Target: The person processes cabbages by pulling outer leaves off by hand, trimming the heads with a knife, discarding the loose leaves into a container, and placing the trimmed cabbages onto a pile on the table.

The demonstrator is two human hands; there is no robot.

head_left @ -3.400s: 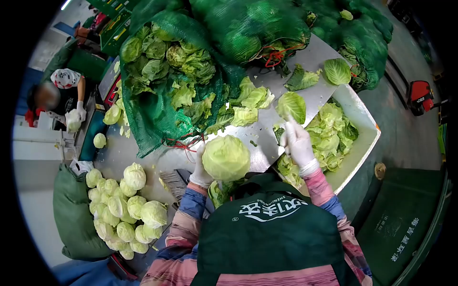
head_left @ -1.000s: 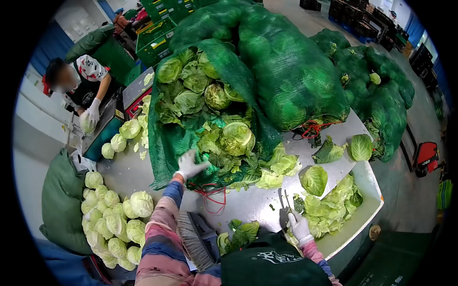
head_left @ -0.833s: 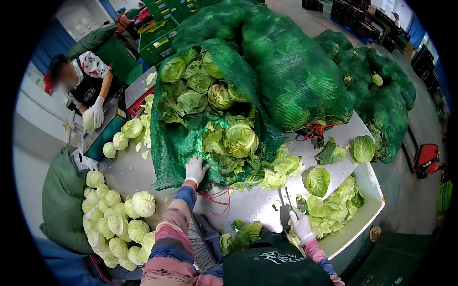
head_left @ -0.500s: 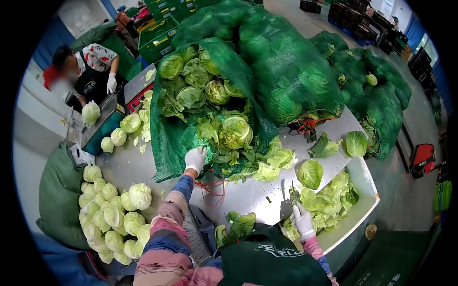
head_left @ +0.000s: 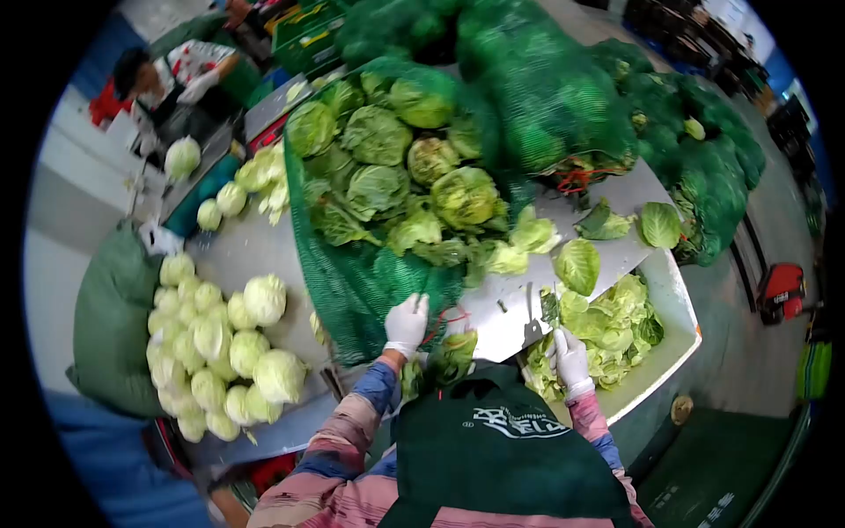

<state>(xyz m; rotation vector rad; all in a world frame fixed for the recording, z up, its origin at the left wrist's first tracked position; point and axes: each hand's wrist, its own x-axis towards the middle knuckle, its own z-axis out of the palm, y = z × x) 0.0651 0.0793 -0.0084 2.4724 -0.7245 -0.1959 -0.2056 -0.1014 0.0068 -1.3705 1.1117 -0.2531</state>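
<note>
L hand [head_left: 407, 326] fingers closed on net bag [head_left: 343, 304] edge; R hand [head_left: 570, 359] right of bag, fingers curled, prob. round knife [head_left: 556, 315], unclear. Cabbages [head_left: 465, 197] in bag; hard tug could spill them.

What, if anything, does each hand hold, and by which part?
The left hand grips the green net bag by its loose near end. The right hand seems closed around something thin, too unclear to name.

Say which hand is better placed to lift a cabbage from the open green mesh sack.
Probably the left: the white-gloved left hand grips the open green mesh sack; the white-gloved right hand is farther off, by the white leaf-filled box.
</note>
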